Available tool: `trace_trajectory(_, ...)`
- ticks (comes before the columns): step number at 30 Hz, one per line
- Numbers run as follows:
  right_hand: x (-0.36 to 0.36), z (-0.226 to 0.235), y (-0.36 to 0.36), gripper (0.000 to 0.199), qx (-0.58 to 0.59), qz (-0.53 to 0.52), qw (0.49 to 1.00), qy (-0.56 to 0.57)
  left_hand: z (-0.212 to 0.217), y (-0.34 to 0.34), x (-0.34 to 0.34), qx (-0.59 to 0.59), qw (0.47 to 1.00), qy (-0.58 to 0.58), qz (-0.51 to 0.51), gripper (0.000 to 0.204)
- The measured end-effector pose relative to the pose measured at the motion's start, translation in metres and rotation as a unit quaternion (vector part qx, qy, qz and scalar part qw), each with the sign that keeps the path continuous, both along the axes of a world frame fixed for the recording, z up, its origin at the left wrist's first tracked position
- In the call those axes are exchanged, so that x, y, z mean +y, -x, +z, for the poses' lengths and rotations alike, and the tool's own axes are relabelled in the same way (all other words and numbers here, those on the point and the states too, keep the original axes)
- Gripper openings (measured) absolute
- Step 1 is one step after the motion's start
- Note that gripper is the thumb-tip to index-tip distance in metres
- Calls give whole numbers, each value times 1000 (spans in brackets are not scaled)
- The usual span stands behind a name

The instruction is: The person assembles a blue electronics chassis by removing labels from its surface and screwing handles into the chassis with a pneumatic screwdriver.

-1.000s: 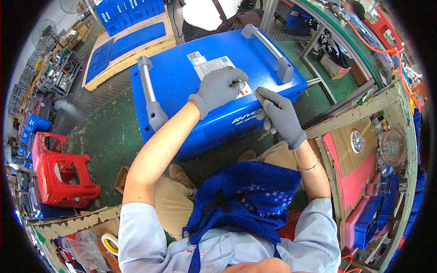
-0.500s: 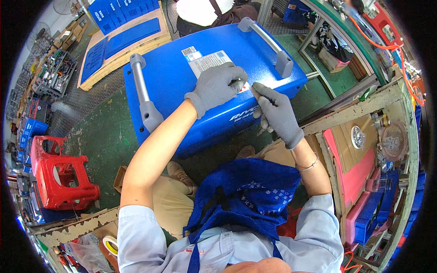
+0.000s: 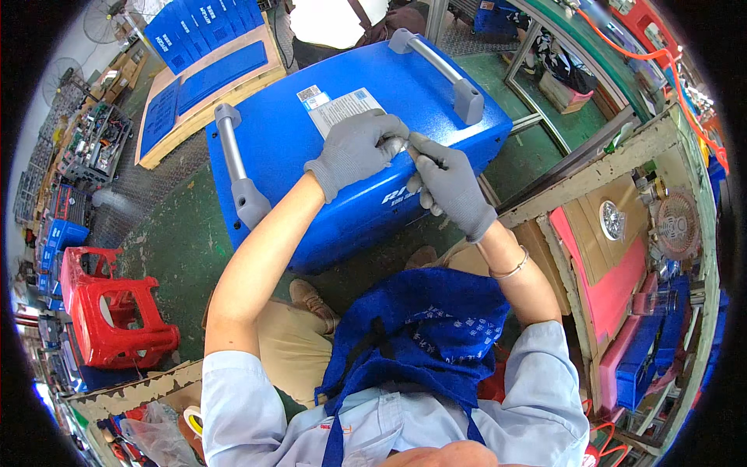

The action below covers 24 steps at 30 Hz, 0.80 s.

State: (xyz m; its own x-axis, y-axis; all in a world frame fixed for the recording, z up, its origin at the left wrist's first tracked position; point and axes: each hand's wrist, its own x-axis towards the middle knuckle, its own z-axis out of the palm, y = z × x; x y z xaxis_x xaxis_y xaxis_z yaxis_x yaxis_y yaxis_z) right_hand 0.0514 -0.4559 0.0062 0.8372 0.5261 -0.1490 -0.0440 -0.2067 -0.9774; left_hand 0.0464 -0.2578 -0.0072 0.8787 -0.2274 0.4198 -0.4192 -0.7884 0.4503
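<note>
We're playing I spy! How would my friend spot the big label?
Find the blue box. On its top, between two handles, the label is partly hidden by the left hand. It's wider than the small sticker at its left.

White label (image 3: 342, 108) partly behind left grip (image 3: 358, 149)

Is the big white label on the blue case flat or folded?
Flat at its far end: the white label lies smooth on the blue case; cannot tell under the left hand.
</note>
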Motion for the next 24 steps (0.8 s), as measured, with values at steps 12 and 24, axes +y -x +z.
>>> trace_trajectory(12, 13, -9, 15, 71, -67, -57, 995, 48, 45, -14, -33, 241, 929, -243, 143, 60)
trace_trajectory(24, 18, -14, 13, 78, -278, -70, 927, 241, 80, -61, -55, 477, 828, -285, 76, 55)
